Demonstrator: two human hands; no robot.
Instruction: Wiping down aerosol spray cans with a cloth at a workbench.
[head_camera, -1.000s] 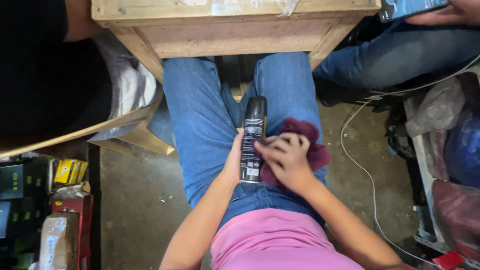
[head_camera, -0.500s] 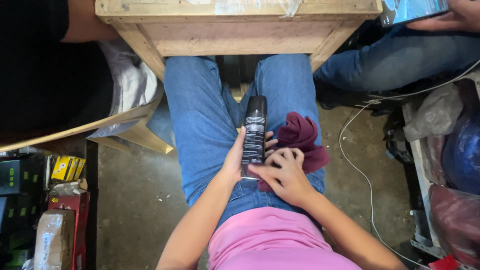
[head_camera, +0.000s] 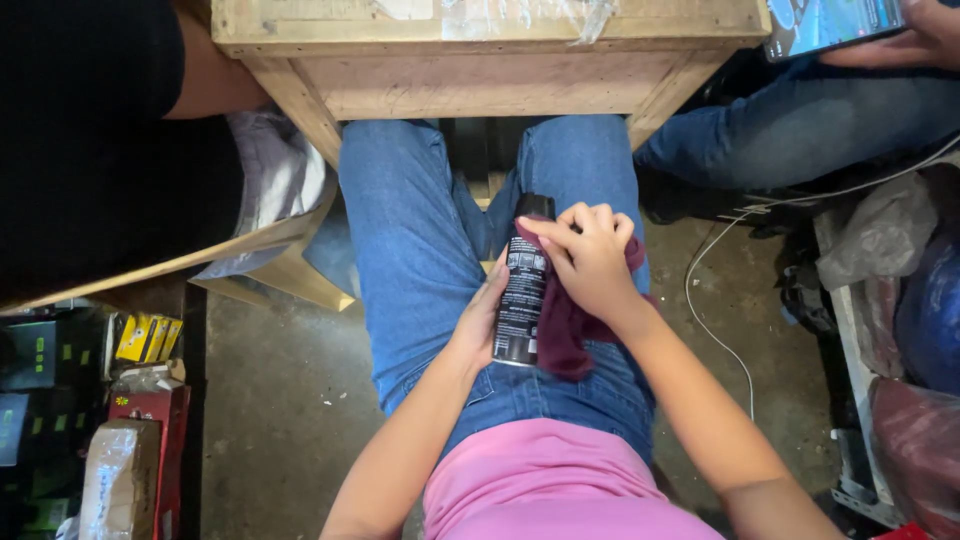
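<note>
There is one black spray can (head_camera: 523, 290) and one dark red cloth (head_camera: 570, 325), and two hands are working on them. The can is lying on the person's lap, over the blue jeans (head_camera: 410, 250), with its cap pointing far toward the wooden table (head_camera: 490, 45). The left hand (head_camera: 480, 320) is wrapping around the near part of the can from the left side and is gripping it tight. The right hand (head_camera: 590, 260) is pressing the cloth against the far part of the can, with its fingers (head_camera: 560, 230) curling over the top. The cloth is hanging down on the right side of the can and touching it. So the can is sitting between the two hands, and both hands are closed on something. The person is wearing a pink shirt (head_camera: 550, 480). At the far right, another person's hand (head_camera: 920, 35) is holding one phone (head_camera: 835, 20) with a bright screen. A thin white cable (head_camera: 715, 330) is lying on the gray floor to the right. On the near left, a few small boxes are stacked, one red box (head_camera: 150, 430) and one yellow box (head_camera: 150, 338) among them. I cannot tell what is inside them.
</note>
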